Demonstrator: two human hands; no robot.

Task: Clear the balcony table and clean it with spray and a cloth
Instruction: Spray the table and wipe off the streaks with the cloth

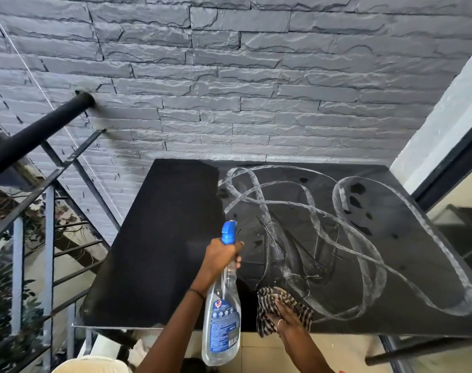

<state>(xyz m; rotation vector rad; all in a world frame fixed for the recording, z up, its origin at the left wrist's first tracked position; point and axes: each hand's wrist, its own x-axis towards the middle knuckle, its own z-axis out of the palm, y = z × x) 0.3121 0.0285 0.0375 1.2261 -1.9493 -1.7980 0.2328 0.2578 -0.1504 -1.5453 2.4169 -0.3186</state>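
- The right hand (286, 328), low and right of centre in the frame, lies flat with its fingers spread on a striped cloth (296, 302). It presses the cloth onto the near edge of the worktop (159, 238); a ring (280, 322) shows on one finger.
- Just left of it, the left hand (219, 254) is wrapped round the neck of a clear spray bottle (224, 319). The bottle's body hangs toward the bottom of the frame, and its blue nozzle (228, 232) points away over the worktop.
- The worktop is dark. Its left half looks plain black, while its right half is covered in looping white streaks (364, 251) and a few dark wet patches.
- A black railing (35, 133) runs along the left of the frame.
- A grey stone wall (229, 76) fills the top of the frame behind the worktop.
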